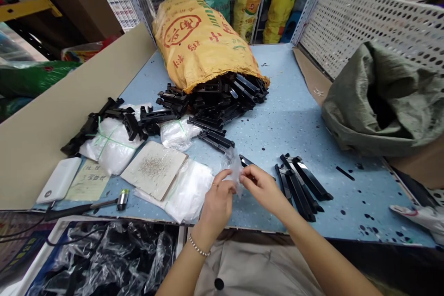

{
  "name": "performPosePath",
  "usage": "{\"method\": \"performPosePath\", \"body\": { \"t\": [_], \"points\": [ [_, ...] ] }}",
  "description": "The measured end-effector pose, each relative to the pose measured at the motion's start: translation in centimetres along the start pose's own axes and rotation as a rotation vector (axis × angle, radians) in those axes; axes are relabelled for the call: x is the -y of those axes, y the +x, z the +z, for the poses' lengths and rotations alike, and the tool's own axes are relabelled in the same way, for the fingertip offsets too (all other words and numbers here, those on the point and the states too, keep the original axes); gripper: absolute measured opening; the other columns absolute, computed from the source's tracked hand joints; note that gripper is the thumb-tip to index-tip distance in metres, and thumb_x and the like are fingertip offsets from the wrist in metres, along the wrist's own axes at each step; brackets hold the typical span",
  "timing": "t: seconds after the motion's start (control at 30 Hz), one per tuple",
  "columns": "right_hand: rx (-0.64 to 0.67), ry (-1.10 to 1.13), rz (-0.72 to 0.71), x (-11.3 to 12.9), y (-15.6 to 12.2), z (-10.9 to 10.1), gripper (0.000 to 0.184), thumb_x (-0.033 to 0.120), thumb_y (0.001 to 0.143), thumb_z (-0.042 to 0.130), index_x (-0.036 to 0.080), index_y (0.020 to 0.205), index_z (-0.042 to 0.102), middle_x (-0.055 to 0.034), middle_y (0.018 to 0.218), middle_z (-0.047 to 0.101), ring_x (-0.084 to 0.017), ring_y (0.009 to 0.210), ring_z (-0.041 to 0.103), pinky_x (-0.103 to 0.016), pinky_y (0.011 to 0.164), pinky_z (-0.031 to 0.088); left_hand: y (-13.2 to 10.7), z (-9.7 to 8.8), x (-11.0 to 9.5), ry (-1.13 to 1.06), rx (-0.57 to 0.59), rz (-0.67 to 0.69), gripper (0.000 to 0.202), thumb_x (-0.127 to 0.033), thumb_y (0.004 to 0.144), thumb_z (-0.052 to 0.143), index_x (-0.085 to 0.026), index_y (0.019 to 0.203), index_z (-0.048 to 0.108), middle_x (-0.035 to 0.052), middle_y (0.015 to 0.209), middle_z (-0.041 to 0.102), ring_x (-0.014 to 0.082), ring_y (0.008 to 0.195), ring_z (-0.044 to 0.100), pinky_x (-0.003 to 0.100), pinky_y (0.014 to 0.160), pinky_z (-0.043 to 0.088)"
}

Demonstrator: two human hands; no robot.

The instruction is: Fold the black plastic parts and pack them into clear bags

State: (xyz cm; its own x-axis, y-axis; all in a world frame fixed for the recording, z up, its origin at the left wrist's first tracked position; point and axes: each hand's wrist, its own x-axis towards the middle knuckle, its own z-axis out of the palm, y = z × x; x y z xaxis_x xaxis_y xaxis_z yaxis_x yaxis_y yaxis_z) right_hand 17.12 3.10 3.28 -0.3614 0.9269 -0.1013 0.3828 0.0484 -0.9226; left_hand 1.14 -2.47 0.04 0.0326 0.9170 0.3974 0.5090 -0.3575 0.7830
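Observation:
Between my two hands is a clear plastic bag (pixel 235 165), raised above the blue table near its front edge. My left hand (pixel 219 196) pinches one side of it, and my right hand (pixel 260 186) pinches the other. Behind the bag, a black plastic part (pixel 247 162) is partly hidden by my fingers. Several more long black parts (pixel 299 185) lie side by side to the right of my right hand. Left of my left hand is a stack of flat clear bags (pixel 194 189), with a square board (pixel 154 169) bearing brown specks on top.
A yellow woven sack (pixel 208 41) spills black parts (pixel 225 101) onto the table (pixel 284 115). Tied bag bundles (pixel 110 141), a hammer (pixel 86 205) and a white power bank (pixel 58 180) are at left. A grey-green sack (pixel 350 92) stands right. Below left, a bin holds bagged parts (pixel 114 259).

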Motion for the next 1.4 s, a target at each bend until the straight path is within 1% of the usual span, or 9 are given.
{"method": "performPosePath", "body": {
  "t": [0.17,0.33,0.43,0.53,0.7,0.87,1.03,1.27,1.4],
  "points": [
    [-0.017,0.078,-0.029,0.0,0.1,0.1,0.013,0.027,0.087,0.048,0.021,0.076,0.052,0.0017,0.071,0.052,-0.015,0.068,0.050,-0.028,0.065,0.042,0.6,-1.2,-0.1,0.132,0.002,-0.024,0.037,-0.005,0.089,0.038,-0.020,0.116,0.057,0.0118,0.124,0.058,0.0184,0.111,0.059,0.032,0.088,0.053],
    [0.044,-0.231,-0.224,0.6,-0.8,-1.3,0.016,0.024,0.092,0.043,0.021,0.083,0.057,-0.0055,0.094,0.061,-0.019,0.089,0.057,-0.032,0.078,0.045,1.4,-2.6,-0.1,0.122,-0.178,-0.165,0.016,-0.018,0.087,0.054,-0.018,0.098,0.065,0.0073,0.098,0.066,0.0168,0.090,0.063,0.027,0.076,0.053],
    [-0.060,-0.666,-0.134,-0.6,-0.4,-2.6,0.026,0.024,0.092,0.045,0.019,0.113,0.058,-0.0148,0.114,0.060,-0.029,0.105,0.055,-0.042,0.087,0.044,1.6,-3.2,0.0,0.159,-0.212,-0.175,0.018,-0.017,0.087,0.054,-0.018,0.101,0.065,0.0076,0.103,0.063,0.0139,0.082,0.062,0.027,0.076,0.052],
    [-0.041,-0.835,0.040,-2.1,0.1,-4.5,0.029,0.023,0.090,0.045,0.015,0.112,0.061,-0.0173,0.103,0.065,-0.032,0.098,0.060,-0.044,0.083,0.046,1.8,-3.4,0.0,0.172,-0.177,-0.190,0.028,-0.013,0.084,0.054,-0.019,0.111,0.061,0.0086,0.111,0.058,0.0101,0.072,0.058,0.026,0.071,0.051],
    [0.025,0.018,0.245,-1.6,-3.4,-7.6,0.036,0.049,0.087,0.051,0.021,0.103,0.066,-0.0102,0.094,0.070,-0.025,0.082,0.066,-0.036,0.070,0.052,2.2,-1.9,0.0,0.076,-0.077,-0.228,0.038,-0.017,0.082,0.059,-0.021,0.120,0.055,0.0085,0.116,0.051,0.0086,0.068,0.055,0.026,0.067,0.053],
    [0.286,0.793,0.624,-0.6,-8.4,-5.2,0.030,0.048,0.079,0.066,0.019,0.088,0.068,-0.0057,0.066,0.067,-0.016,0.049,0.059,-0.025,0.042,0.045,2.9,0.9,0.1,-0.036,0.040,-0.161,0.057,-0.011,0.083,0.055,-0.026,0.137,0.043,0.0118,0.125,0.048,0.0161,0.091,0.060,0.032,0.081,0.054],
    [-0.010,0.954,0.681,-2.2,-9.5,-3.8,0.022,0.035,0.075,0.074,0.019,0.089,0.068,-0.0036,0.076,0.070,-0.012,0.057,0.061,-0.019,0.047,0.048,3.1,1.7,0.5,0.154,0.138,-0.044,0.068,-0.005,0.084,0.046,-0.024,0.147,0.027,0.0154,0.141,0.040,0.0256,0.127,0.048,0.040,0.099,0.048],
    [0.158,1.243,0.768,-3.8,-8.6,-3.2,0.020,0.027,0.073,0.073,0.015,0.088,0.069,-0.0056,0.079,0.068,-0.008,0.059,0.059,-0.013,0.048,0.048,1.5,2.2,-0.8,0.344,0.278,0.181,0.079,0.005,0.082,0.033,-0.022,0.151,0.006,0.0162,0.151,0.033,0.0260,0.135,0.042,0.040,0.099,0.050],
    [0.012,1.002,0.561,-4.2,-6.0,-1.6,0.022,0.032,0.070,0.075,0.018,0.082,0.063,0.0012,0.070,0.062,-0.009,0.058,0.055,-0.016,0.050,0.048,-0.3,2.2,-2.8,0.184,0.434,0.337,0.079,0.004,0.081,0.036,-0.018,0.151,0.004,0.0164,0.149,0.036,0.0231,0.136,0.040,0.036,0.104,0.047]
  ]
}}
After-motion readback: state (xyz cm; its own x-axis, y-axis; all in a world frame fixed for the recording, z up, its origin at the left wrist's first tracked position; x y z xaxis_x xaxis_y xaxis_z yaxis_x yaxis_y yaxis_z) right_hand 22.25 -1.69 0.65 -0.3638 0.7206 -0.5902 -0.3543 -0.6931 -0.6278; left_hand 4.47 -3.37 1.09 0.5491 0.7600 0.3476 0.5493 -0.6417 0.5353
